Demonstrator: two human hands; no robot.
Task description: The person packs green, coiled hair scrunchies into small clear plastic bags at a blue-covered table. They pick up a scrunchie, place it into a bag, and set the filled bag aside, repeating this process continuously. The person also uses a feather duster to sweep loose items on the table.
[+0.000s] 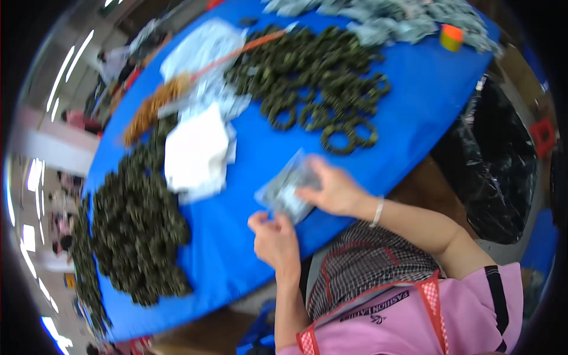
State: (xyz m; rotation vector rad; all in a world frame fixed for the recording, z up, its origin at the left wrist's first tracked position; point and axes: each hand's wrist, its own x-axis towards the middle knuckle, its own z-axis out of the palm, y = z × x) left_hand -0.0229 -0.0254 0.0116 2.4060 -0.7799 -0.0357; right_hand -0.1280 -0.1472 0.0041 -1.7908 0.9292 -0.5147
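Both hands, left hand (275, 239) and right hand (332, 190), pinch a small clear plastic bag (285, 190) between fingers over the blue-covered counter (408, 106), near dark green rings (319, 71).

Blue table (408, 100); dark green rings (313, 77); white sheets (195, 154); orange-and-yellow tape roll (451, 37); black plastic bag (497, 171)

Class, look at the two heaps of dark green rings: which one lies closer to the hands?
The spread-out heap of dark green rings at the table's far side; the dense pile lies further left.

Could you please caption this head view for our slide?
Two hands hold a clear plastic bag over a blue table.
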